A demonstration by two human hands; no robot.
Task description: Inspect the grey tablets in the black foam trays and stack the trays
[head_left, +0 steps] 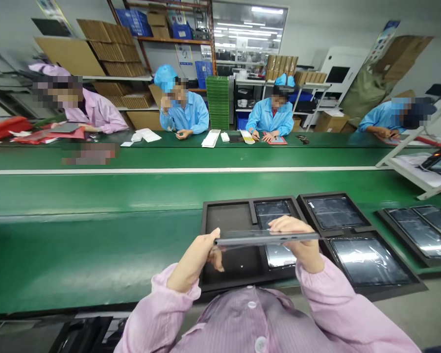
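Note:
A thin dark tablet [257, 239] is held level in front of me, seen nearly edge-on. My left hand [207, 247] grips its left end, thumb on top and fingers curled below. At the other end, my right hand [297, 239] has its fingers over the top edge and clasps the right side. Beneath it lies a black foam tray [228, 215], whose left compartment holds nothing that I can see. In that tray's right compartment sits another tablet [281, 256], partly covered by my right hand and the held tablet.
To the right, a second black tray [360, 231] holds two tablets, and a further tray [384, 215] holds more. A green work surface [95, 245] runs across, with a white strip [169, 171] along it. Several people sit opposite. A white metal stand [407, 162] rises at right.

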